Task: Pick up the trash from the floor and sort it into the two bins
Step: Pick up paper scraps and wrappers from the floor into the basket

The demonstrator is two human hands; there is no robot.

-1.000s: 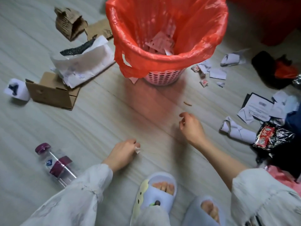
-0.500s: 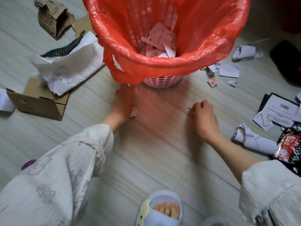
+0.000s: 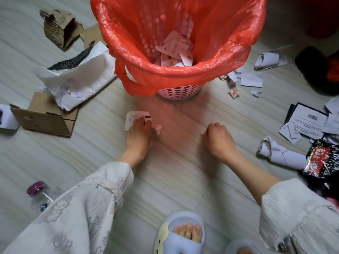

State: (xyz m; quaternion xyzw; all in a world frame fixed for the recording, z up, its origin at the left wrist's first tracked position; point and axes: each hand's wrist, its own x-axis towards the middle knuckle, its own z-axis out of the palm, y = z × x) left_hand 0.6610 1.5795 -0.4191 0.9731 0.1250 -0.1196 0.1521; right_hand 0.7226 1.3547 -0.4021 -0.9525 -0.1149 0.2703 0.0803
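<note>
Head view: a person crouches on a pale wood-grain floor (image 3: 174,173) strewn with trash, both hands low in front of a pink perforated bin (image 3: 178,91) lined with a red plastic bag (image 3: 183,33). Torn paper already lies inside the liner. The left hand (image 3: 138,138) reaches down onto a torn paper scrap (image 3: 133,117) lying just before the bin, its fingers curled on the sheet's near edge, with a smaller pale piece (image 3: 156,127) showing at the thumb side. The right hand (image 3: 219,138) hovers beside it with its grip closed into a loose fist; whether it holds anything cannot be told. To the left lie a flattened cardboard box (image 3: 45,119), crumpled white paper (image 3: 80,79) and torn corrugated cardboard (image 3: 60,27); a clear bottle with a purple cap (image 3: 36,187) rests near the left sleeve. To the right, printed sheets (image 3: 308,123), a rolled paper (image 3: 282,154) and a red-and-black snack wrapper (image 3: 321,160) are scattered. One pale blue slipper (image 3: 180,233) shows at the bottom edge.
</note>
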